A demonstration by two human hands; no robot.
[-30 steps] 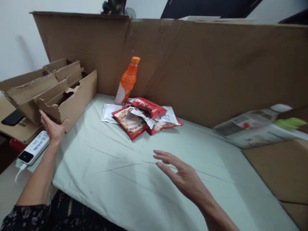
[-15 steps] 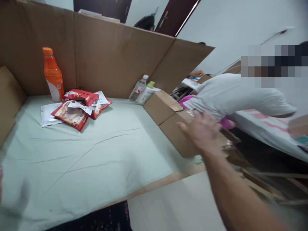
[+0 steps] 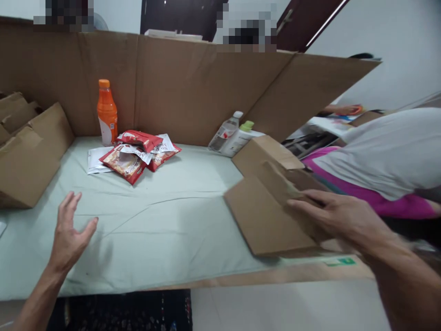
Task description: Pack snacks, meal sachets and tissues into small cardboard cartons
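My right hand point(image 3: 330, 214) grips the upper edge of a cardboard box point(image 3: 272, 220) at the right end of the table, thumb on the near side and fingers over the rim. Over the pale green cloth point(image 3: 165, 257) at the left hovers my left hand point(image 3: 70, 232), fingers spread and holding nothing. Beyond it lies a pile of red and white food packets point(image 3: 129, 163), with a silver-white packet point(image 3: 98, 161) at its left edge. An orange drink bottle point(image 3: 107, 115) stands upright behind the pile.
A clear plastic bottle point(image 3: 227, 131) and a white bottle with a green cap point(image 3: 239, 140) lean beside another carton point(image 3: 267, 151). Cardboard boxes point(image 3: 31, 156) stand at the left. A tall cardboard wall point(image 3: 193, 87) closes the back. At the right is a person in a white shirt point(image 3: 396, 151).
My right hand has come down onto the box and taken hold of its edge; the box is tilted. My left hand has come into view at the left. The camera view has turned left.
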